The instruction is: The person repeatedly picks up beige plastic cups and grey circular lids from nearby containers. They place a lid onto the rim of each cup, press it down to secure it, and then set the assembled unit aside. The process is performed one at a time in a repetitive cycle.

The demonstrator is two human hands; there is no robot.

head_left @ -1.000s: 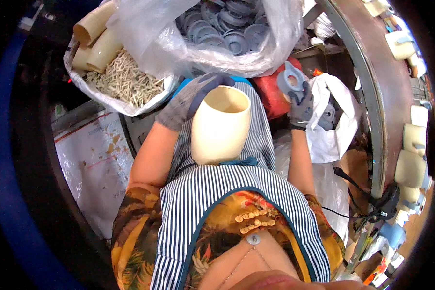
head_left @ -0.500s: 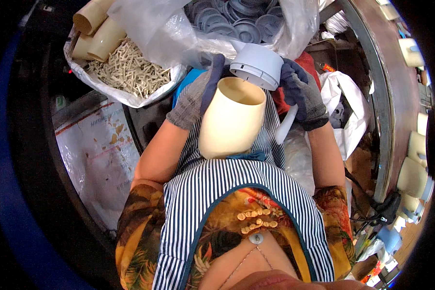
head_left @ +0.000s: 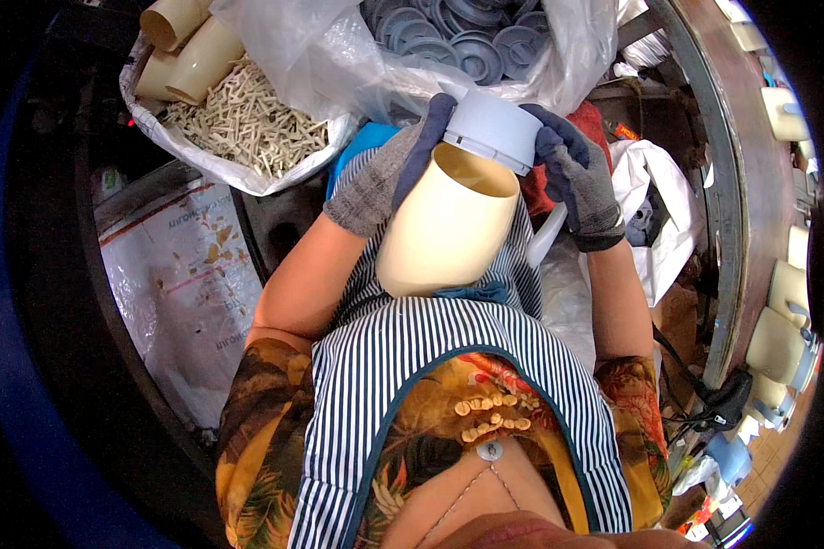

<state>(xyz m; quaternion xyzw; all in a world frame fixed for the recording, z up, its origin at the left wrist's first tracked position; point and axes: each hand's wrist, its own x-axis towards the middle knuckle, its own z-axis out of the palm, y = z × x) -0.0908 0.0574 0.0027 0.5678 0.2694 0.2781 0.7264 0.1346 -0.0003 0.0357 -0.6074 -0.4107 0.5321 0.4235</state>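
Note:
In my gloved left hand (head_left: 403,165) is a cream plastic jug body (head_left: 449,233), gripped along its left side. It leans on my lap with its open mouth up and away from me. My gloved right hand (head_left: 577,174) grips a light blue-grey jug collar (head_left: 493,126) that has a spout at its far side. A pale handle (head_left: 547,236) hangs below the right hand. The collar sits tilted over the far part of the body's mouth, whose near part is still uncovered. Whether their rims touch, I cannot tell. The right fingertips are partly hidden behind the collar.
Beyond my hands, a clear plastic bag (head_left: 339,69) holds several grey round lids (head_left: 476,55). At the far left a white sack (head_left: 238,174) carries small beige sticks (head_left: 261,119) and cream jug bodies (head_left: 206,64). A metal frame (head_left: 737,183) and several jugs (head_left: 778,343) line the right.
The jug body has tipped to the right and its mouth has come up toward the collar. The collar has shifted slightly right and now covers more of the mouth.

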